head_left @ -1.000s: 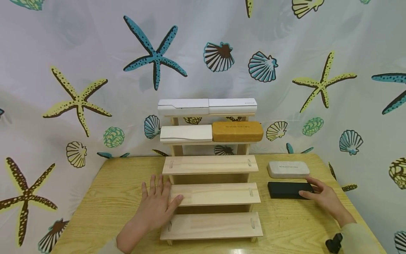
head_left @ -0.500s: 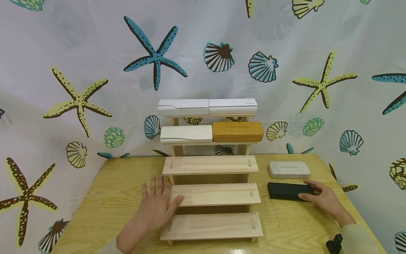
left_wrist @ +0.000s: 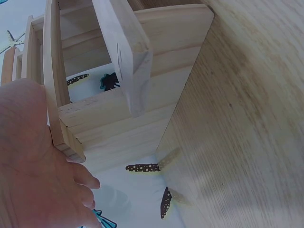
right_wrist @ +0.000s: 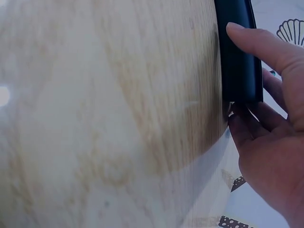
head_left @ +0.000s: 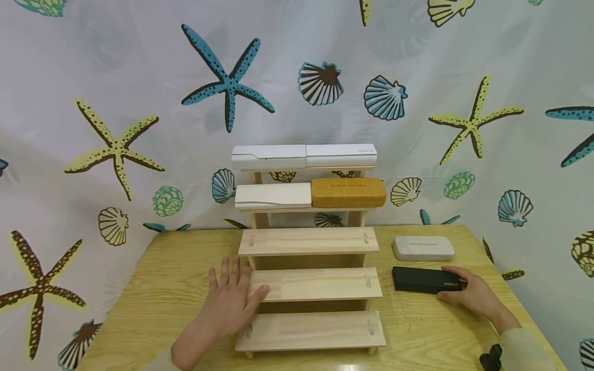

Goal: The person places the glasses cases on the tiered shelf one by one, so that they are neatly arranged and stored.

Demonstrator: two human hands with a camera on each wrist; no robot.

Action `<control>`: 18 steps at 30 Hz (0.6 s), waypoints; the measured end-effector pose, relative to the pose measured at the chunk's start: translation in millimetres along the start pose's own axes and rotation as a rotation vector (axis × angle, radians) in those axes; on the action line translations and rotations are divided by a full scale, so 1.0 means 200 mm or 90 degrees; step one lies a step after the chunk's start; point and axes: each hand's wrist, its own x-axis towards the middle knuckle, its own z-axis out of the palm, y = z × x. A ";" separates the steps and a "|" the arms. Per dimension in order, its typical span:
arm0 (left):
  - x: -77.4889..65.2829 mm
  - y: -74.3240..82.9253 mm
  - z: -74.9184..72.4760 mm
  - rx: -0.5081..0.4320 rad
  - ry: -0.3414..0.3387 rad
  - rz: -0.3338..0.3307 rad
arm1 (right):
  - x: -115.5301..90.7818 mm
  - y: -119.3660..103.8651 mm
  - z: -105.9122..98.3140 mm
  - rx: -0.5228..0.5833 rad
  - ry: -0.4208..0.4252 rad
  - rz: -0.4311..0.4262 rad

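Note:
My left hand [head_left: 226,305] lies at the left side of a stepped wooden rack [head_left: 311,330], fingers straight and spread, thumb on the second step from the bottom. In the left wrist view that hand sits against the end of one of the rack's boards [left_wrist: 64,135]. On the table right of the rack, my right hand [head_left: 478,294] pinches the right end of a black glasses case [head_left: 419,279]. The right wrist view has the thumb across the case's broad side [right_wrist: 240,57] and the other fingers round its end and far side. Small pale lettering shows near the held end.
Behind the black case lies a light grey case [head_left: 423,248]. The rack's top step bears two white cases [head_left: 269,156]; below them stand a white case [head_left: 273,195] and an orange-brown case [head_left: 348,192]. A patterned curtain [head_left: 297,123] hangs behind the table [head_left: 158,288].
My right thumb and fingers have shifted slightly on the black case, uncovering its lettering. The case has hardly moved, and my left hand stays at the rack.

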 end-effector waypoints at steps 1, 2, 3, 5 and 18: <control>0.00 0.00 0.00 0.000 0.000 0.000 | 0.00 0.00 0.00 -0.003 0.002 -0.003; 0.00 0.00 0.00 0.000 0.000 0.000 | 0.00 0.00 0.00 -0.004 0.004 -0.005; 0.00 0.00 0.00 -0.001 -0.001 0.000 | 0.00 0.00 0.00 -0.003 0.008 -0.007; 0.01 0.00 0.00 -0.003 -0.001 0.000 | 0.00 0.00 0.00 -0.002 0.013 -0.010; 0.01 0.00 0.00 -0.011 -0.001 0.000 | -0.01 -0.05 -0.03 -0.044 -0.011 -0.007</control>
